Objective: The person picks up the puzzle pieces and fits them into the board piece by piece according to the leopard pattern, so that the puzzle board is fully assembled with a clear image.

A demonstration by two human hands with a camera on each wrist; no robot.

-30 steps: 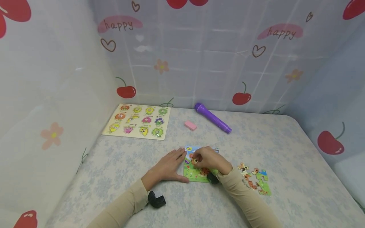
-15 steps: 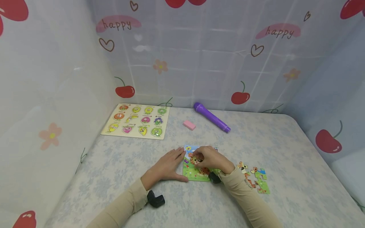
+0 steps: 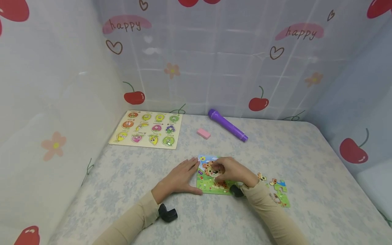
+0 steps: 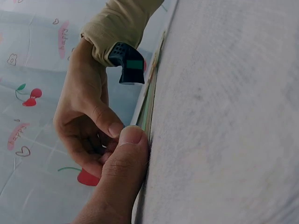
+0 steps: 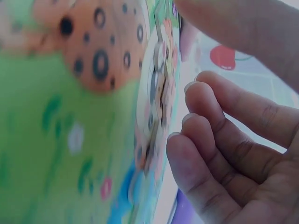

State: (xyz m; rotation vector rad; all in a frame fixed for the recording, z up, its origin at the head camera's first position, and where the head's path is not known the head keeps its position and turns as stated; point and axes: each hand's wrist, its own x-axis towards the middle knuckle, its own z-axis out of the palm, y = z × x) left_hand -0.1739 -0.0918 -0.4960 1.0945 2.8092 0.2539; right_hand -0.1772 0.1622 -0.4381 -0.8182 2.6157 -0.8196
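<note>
A square jigsaw puzzle board [image 3: 206, 187] with a spotted leopard cub on green grass lies on the table. My left hand [image 3: 180, 177] rests along its left side, fingers extended and thumb stretched toward the near left corner. In the left wrist view, the left thumb [image 4: 124, 161] lies at the board's edge. My right hand [image 3: 234, 171] is over the right half of the board, fingers loosely bent and holding nothing. The right wrist view shows its fingertips [image 5: 180, 151] apart from the raised edges of the puzzle pieces [image 5: 156, 93]. That hand hides part of the picture.
Several loose jigsaw pieces [image 3: 280, 186] lie to the right, partly behind the right sleeve [image 3: 266, 204]. Farther back are a fruit puzzle board [image 3: 145, 131], a pink block [image 3: 203, 133] and a purple toy microphone [image 3: 228, 125]. Printed curtains enclose the table.
My right hand has drawn back slightly to the right from the leopard's face and its fingers have loosened, uncovering more of the face. My left hand has stayed in place.
</note>
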